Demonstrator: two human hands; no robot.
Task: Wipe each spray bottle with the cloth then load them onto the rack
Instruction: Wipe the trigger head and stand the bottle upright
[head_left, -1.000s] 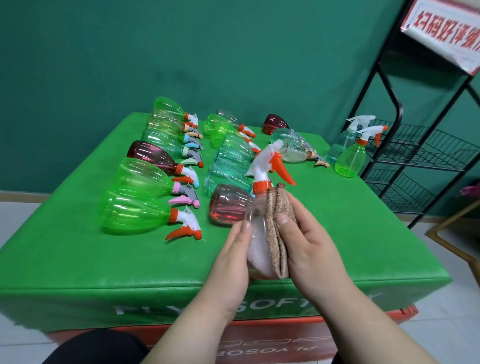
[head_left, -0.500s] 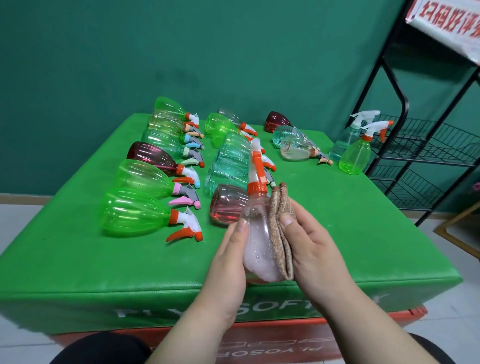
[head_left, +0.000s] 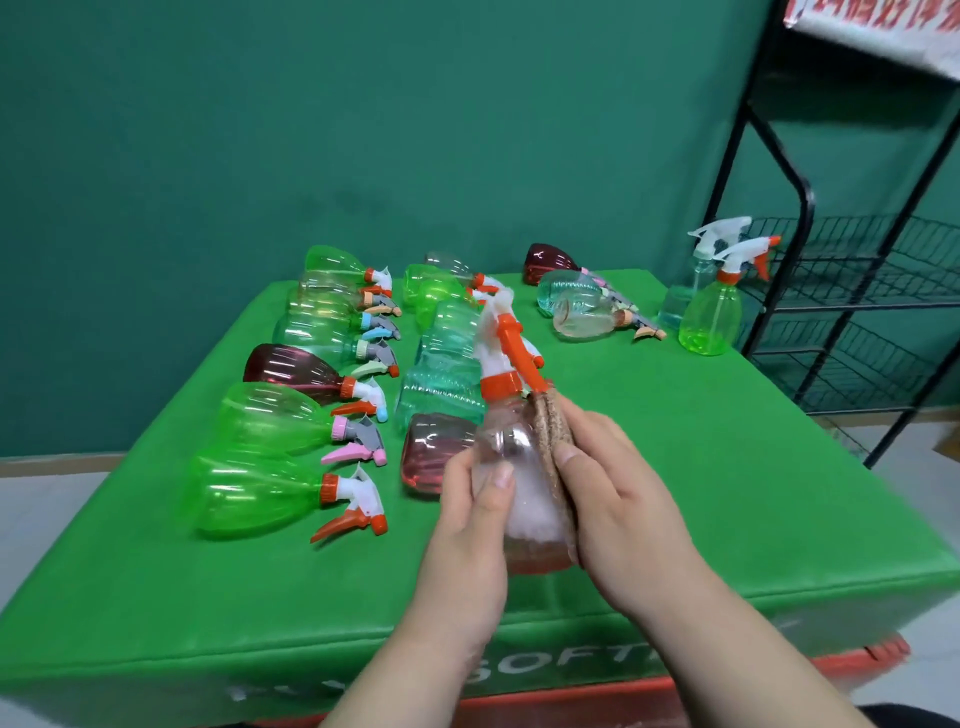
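**Clear bottle held above the tabletop's front edge**

The left hand grips a smooth, clear plastic spray bottle, which stands upright. The right hand clasps a folded, coarse brown cloth against the bottle's side, hiding that flank. The orange-and-white trigger head is blurred.

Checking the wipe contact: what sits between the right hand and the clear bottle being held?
In the head view, the folded brown cloth lies between the right hand and the clear bottle.
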